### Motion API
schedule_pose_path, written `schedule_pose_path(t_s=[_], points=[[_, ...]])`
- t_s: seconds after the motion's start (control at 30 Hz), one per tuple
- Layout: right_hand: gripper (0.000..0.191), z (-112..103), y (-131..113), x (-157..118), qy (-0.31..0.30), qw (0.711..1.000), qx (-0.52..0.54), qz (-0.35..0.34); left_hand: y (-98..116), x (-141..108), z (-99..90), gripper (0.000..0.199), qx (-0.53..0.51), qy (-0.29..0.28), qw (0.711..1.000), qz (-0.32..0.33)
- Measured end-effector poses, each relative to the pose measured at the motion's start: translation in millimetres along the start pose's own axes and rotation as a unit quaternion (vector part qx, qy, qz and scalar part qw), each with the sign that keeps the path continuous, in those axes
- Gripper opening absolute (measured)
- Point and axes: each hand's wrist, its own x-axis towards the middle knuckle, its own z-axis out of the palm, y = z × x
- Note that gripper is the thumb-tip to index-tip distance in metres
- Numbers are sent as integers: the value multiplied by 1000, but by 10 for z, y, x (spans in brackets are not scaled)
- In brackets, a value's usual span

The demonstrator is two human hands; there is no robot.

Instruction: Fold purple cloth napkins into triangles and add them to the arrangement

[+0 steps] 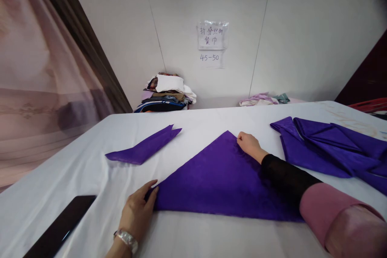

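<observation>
A purple cloth napkin (211, 181) lies on the white-covered table, folded into a triangle with its long edge towards me. At its left corner, my left hand (137, 209) has thumb and fingers closed around the cloth. My right hand (249, 145) is closed in a pinch at the right sloping edge, just below the top point. My right forearm, in black and pink sleeves, covers part of the napkin's right side, and the right corner is partly hidden behind it.
A folded purple napkin (145, 145) lies at the left, and a loose purple heap (329, 145) at the right. A dark phone-like slab (62, 225) is at the near left. Behind the table (211, 117) are stacked cloths (166, 94) and a wall with handwritten paper signs (212, 36).
</observation>
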Motion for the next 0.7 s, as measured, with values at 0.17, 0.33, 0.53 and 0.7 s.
schedule_pose_path(t_s=[0.17, 0.33, 0.53, 0.7], points=[[21, 4, 2, -23, 12, 999, -27, -31, -10, 1, 3, 42, 14, 3, 1000, -5], [25, -69, -79, -149, 34, 992, -41, -110, 5, 6, 6, 43, 25, 10, 1000, -3], [51, -19, -379, -611, -26, 948, 7, -317, -27, 19, 37, 40, 32, 32, 998, 35], [71, 73, -404, -663, -142, 926, 19, -351, -20, 25, 34, 38, 39, 41, 997, 57]])
